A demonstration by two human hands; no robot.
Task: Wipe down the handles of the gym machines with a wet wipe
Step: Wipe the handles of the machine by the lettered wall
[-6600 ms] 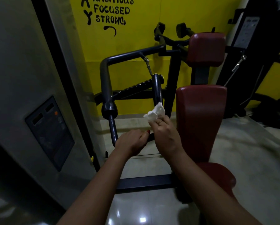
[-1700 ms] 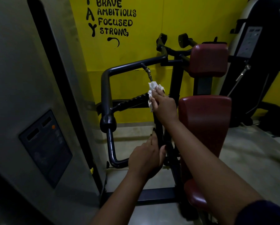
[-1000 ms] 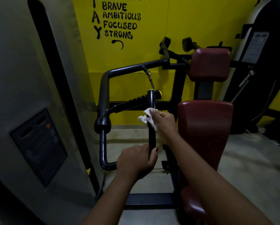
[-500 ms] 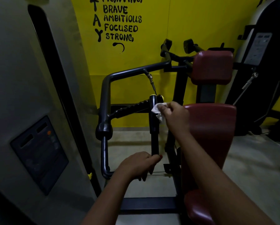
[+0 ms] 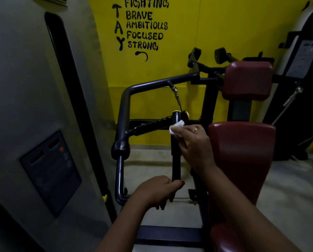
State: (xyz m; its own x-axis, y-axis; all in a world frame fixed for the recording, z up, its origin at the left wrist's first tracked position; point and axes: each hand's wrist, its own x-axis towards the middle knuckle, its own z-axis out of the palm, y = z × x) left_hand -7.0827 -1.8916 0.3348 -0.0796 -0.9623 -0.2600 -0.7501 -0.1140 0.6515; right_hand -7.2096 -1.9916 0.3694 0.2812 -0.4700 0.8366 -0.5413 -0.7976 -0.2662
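A black upright handle bar (image 5: 176,160) of a gym machine stands in the middle of the view. My right hand (image 5: 194,144) presses a crumpled white wet wipe (image 5: 176,126) against the bar near its top end. My left hand (image 5: 157,190) grips the same bar at its lower end. A ribbed black grip (image 5: 148,126) runs sideways to the left of the bar's top. The curved black arm (image 5: 124,113) of the machine frames both.
A dark red seat back (image 5: 243,157) and head pad (image 5: 247,80) stand right of the bar. A grey weight-stack housing (image 5: 30,106) fills the left side. A yellow wall (image 5: 188,33) with black lettering is behind. Another black machine (image 5: 304,88) is at far right.
Over the last seconds my right hand slid the wipe up and down the upright bar; it is now near the top, slightly lower than half a second ago. My left hand stays on the bar's bottom.
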